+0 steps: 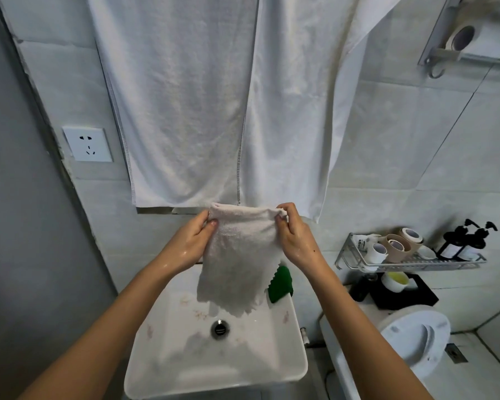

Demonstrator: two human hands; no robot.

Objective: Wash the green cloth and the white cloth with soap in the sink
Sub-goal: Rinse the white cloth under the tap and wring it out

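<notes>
The white cloth (237,255) hangs stretched above the white sink (145,365), its lower edge dangling over the basin. My left hand (189,241) grips its upper left corner and my right hand (293,235) grips its upper right corner. Both hands and forearms look wet. The green cloth (280,284) lies on the sink's back right rim, partly hidden behind the white cloth. The round metal drain (220,329) sits in the middle of the basin. No soap is visible.
Large white towels (199,96) hang on the wall behind the sink. A wall socket (87,144) is at left. A metal shelf (410,262) with cups and black pump bottles (468,241) is at right, above a toilet (410,347).
</notes>
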